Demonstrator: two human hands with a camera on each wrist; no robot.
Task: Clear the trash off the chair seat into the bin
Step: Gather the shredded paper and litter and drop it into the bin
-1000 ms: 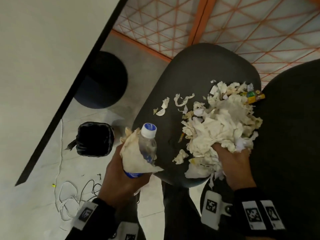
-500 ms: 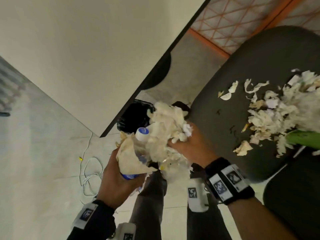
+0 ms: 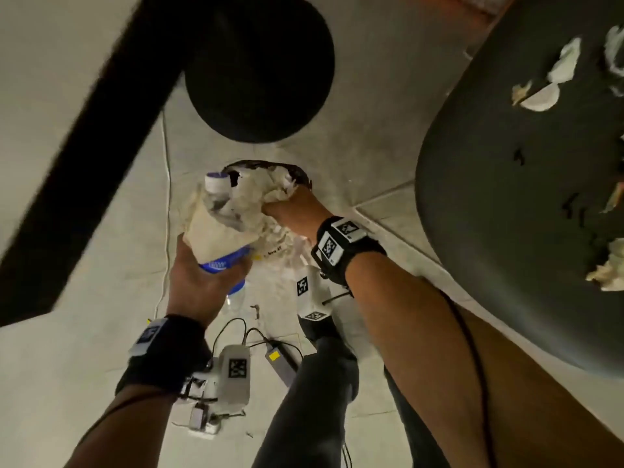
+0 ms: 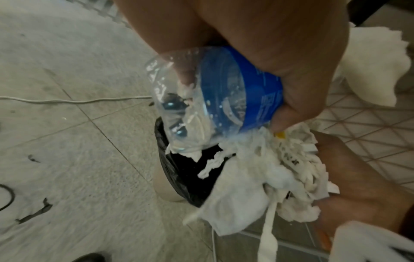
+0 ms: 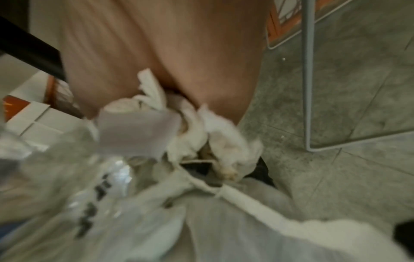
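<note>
The left hand [image 3: 202,282] grips a clear plastic water bottle with a blue label and white cap [image 3: 216,211], its fingers curled round the lower body together with a sheet of crumpled off-white paper [image 3: 216,236] pressed against the bottle's side. In the left wrist view the thumb and fingers [image 4: 289,113] clamp the blue label, and the bottle's clear base points down toward the floor.

The right hand [image 3: 293,211] is closed round a big wad of crumpled white tissue and paper scraps [image 3: 263,194], held just beside the bottle and directly over the small bin lined with a black plastic bag [image 3: 297,172]. Loose shreds and strips hang below the wad [image 4: 268,177] above the bin's dark opening [image 4: 190,177]; the right wrist view is blurred, showing only paper bunched under the palm [image 5: 201,133].

The bin stands on the pale tiled floor [image 3: 101,265], near a white cable [image 3: 166,197] and left of the dark grey chair seat [image 3: 489,197]. Several torn white paper scraps [image 3: 547,92] lie on the seat at the right edge of the head view. A round black stool [image 3: 260,69] stands beyond the bin
</note>
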